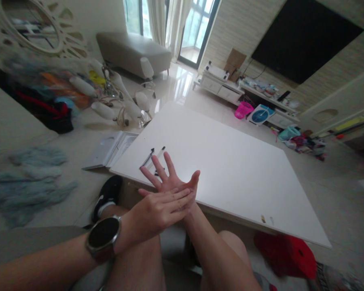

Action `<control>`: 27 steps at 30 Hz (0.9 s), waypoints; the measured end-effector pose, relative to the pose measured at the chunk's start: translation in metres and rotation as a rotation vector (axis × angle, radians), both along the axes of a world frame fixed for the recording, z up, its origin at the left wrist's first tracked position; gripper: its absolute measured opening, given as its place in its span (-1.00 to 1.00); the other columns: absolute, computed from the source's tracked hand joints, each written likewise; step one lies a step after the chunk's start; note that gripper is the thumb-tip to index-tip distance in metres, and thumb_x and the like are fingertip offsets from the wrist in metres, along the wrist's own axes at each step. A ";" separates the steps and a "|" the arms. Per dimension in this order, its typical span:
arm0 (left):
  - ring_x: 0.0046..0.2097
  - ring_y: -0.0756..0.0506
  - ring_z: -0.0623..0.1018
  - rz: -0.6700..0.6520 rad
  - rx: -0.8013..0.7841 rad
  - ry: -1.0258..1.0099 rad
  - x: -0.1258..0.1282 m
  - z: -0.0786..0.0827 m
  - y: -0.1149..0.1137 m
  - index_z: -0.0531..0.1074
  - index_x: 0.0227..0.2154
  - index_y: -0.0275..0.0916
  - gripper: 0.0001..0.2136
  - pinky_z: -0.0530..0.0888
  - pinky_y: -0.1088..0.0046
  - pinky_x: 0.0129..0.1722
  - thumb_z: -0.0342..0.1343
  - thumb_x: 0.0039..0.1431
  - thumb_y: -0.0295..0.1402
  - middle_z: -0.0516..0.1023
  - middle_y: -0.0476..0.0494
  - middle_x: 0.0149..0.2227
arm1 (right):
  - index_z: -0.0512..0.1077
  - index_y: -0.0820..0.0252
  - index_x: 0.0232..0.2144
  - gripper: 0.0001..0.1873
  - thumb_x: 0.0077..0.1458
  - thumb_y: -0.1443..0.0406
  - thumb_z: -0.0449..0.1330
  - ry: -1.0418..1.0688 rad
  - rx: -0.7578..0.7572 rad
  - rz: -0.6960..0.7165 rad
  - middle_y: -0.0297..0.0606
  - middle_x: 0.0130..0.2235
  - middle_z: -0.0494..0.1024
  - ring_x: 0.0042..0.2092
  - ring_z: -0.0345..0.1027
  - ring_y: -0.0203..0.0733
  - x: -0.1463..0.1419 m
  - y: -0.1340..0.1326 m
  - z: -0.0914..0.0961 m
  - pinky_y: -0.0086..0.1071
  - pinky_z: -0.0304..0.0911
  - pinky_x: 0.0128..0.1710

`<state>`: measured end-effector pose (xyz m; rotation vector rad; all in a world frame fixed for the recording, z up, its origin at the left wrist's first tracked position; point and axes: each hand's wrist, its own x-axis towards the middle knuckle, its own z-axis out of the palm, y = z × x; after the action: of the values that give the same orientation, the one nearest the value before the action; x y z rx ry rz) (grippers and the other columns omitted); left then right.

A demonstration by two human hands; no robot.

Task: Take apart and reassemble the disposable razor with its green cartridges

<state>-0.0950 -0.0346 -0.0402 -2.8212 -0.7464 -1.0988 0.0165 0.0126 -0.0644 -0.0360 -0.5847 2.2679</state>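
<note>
My right hand point(173, 178) is held palm up over the near edge of the white table point(227, 157), its fingers spread apart. Across its palm lies my left hand point(160, 208), fingers stretched out flat and touching the base of the right palm. A watch point(103, 233) with a dark round face sits on my left wrist. I see no object between the hands. Just beyond the right fingertips, two slim dark pen-like items point(147, 157) rest on the table, partly hidden by the fingers.
An open white box point(109, 149) lies on the floor left of the table. Beyond it stands a chandelier-like lamp point(124, 105). A red object point(286, 254) is under the near right edge. A small brownish item point(263, 218) lies at the table's near right.
</note>
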 end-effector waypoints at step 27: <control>0.28 -0.10 0.37 0.025 -0.081 0.098 -0.004 -0.001 0.005 0.30 0.21 -0.39 -0.56 0.38 0.30 0.25 -0.13 0.29 -0.59 0.45 -0.30 0.21 | 0.11 -0.20 0.30 -0.24 0.10 -0.21 -0.03 -0.049 -0.172 -0.093 -0.33 0.46 -0.12 0.36 0.03 0.18 0.000 0.006 0.006 0.35 -0.25 0.28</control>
<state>-0.0987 -0.0294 -0.0416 -2.8987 -0.8341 -0.9401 0.0166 0.0181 -0.0583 -0.2000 -0.4028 2.2260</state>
